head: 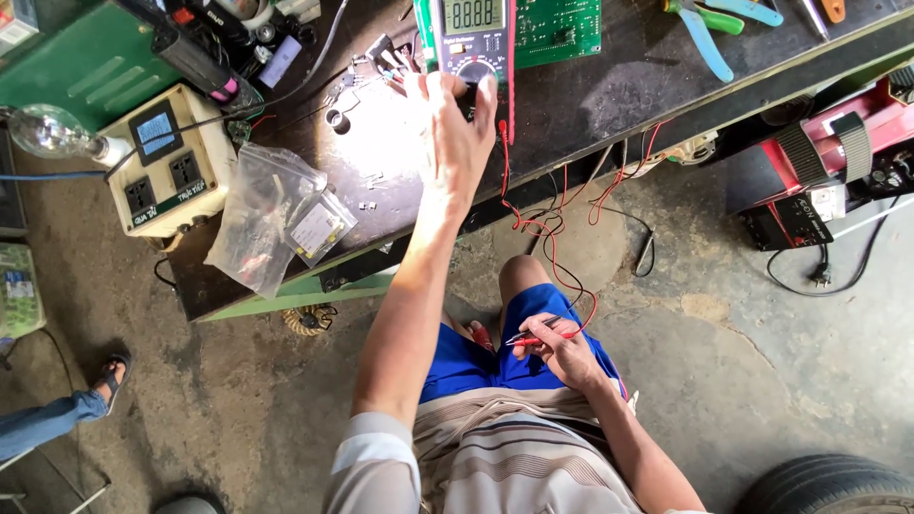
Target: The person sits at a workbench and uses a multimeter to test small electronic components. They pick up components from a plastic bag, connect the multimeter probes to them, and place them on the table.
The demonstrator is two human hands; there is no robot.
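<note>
Two hands at work over a dark workbench, low to the concrete floor.

Largest item in play: a digital multimeter, red-edged, lying flat near the bench's far edge, beside a green circuit board. Left hand reaches up to it, fingers spread and loose, tips touching its rotary dial; nothing gripped. Meter looks rigid and boxy, light enough to slide if pushed; I judge it best held by its side edges, dial turned with fingertips only.

Red and black test leads trail off the bench edge down to the lap. Thin, limp, prone to tangling.

Right hand rests on the thigh, fingers closed around a red test probe, held pen-fashion. Probe seems stiff and slender with a sharp tip; grasp belongs on the insulated shaft.

Nearby: cream-coloured voltage stabiliser box with sockets, clear plastic bags of small parts, blue-handled pliers, a bare glass bulb. Another person's sandalled foot at the left edge.
</note>
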